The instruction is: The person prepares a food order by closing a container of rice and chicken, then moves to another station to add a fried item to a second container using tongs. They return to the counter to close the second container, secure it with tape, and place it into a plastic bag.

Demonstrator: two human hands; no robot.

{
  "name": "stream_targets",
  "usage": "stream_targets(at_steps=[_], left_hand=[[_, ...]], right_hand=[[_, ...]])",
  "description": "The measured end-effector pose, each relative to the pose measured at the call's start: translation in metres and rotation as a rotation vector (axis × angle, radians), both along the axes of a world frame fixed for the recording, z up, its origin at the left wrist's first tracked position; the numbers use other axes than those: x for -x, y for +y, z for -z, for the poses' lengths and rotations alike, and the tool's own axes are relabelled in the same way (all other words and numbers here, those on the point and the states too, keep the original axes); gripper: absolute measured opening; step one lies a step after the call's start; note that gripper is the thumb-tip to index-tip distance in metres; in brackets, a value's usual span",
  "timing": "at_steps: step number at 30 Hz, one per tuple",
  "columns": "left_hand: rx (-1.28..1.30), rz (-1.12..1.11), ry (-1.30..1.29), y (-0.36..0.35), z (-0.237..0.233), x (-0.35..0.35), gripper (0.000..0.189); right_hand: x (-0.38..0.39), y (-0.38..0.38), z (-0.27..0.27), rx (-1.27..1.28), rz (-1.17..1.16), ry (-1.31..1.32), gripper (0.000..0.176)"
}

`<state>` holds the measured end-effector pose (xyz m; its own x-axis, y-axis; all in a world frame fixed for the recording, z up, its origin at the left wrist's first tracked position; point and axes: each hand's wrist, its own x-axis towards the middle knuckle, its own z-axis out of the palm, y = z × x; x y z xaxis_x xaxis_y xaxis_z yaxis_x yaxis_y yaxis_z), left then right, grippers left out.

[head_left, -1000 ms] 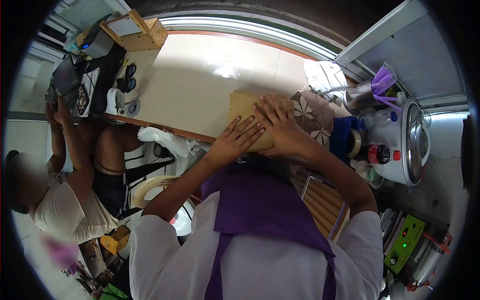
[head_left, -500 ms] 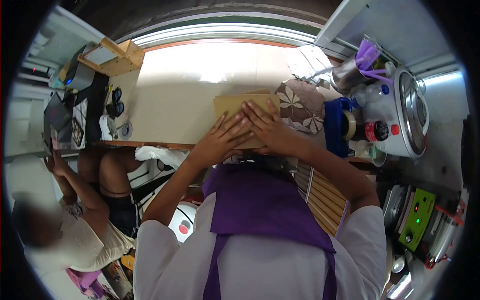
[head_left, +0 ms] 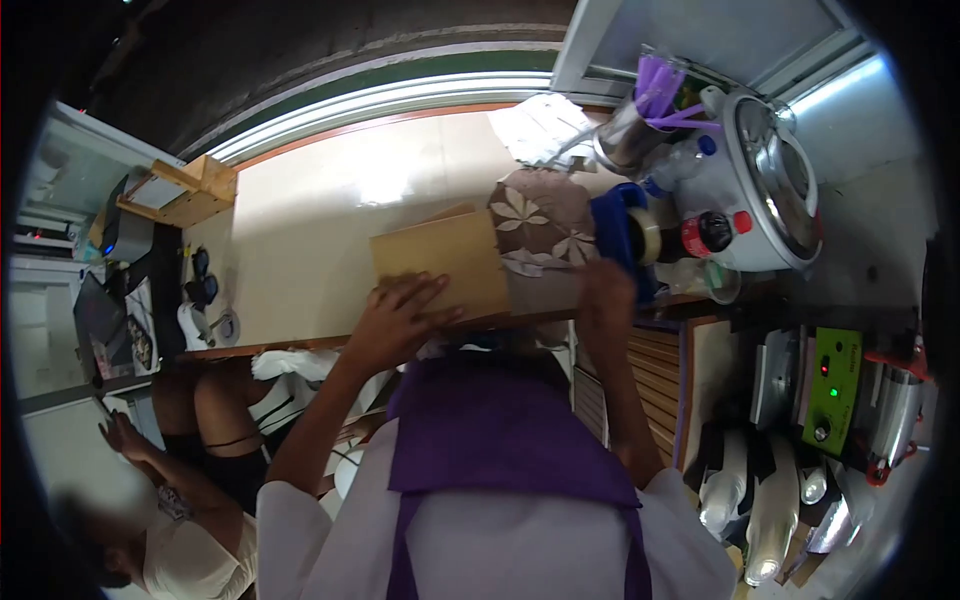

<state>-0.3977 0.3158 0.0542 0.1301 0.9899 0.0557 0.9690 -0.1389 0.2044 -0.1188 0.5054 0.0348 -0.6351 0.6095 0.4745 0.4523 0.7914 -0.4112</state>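
My left hand (head_left: 398, 318) lies flat, fingers spread wide, on the near left corner of a brown cardboard sheet (head_left: 445, 262). The sheet rests on the pale counter (head_left: 320, 210), right at its near edge. From that hand the sheet stretches away to the far right. Its longer side runs left to right with a slight tilt, and its right edge meets a flowered cloth (head_left: 545, 225). My right hand (head_left: 606, 288) is off the sheet, further right at the counter's edge, beside a blue cloth (head_left: 612, 225) and a roll of tape (head_left: 647, 237). I cannot tell whether its fingers are spread or curled. The left hand is the nearer one to the sheet.
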Motion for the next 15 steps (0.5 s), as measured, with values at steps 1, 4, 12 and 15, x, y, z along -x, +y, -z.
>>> stream_targets(at_steps=[1,4,12,15], left_hand=[[0.018,0.003,-0.001,0.001,-0.004,0.001,0.051],[-0.009,0.047,0.002,0.003,0.001,0.001,0.050],[0.004,0.065,-0.010,0.007,-0.001,-0.002,0.043],[0.004,0.036,-0.010,0.006,0.003,-0.006,0.043]], right_hand=[[-0.014,0.007,-0.017,-0.093,0.272,0.005,0.028],[-0.083,0.051,0.009,0.191,0.608,0.119,0.026],[-0.090,0.091,-0.016,1.108,0.417,0.229,0.031],[-0.094,0.092,-0.012,1.008,0.343,0.259,0.029]])
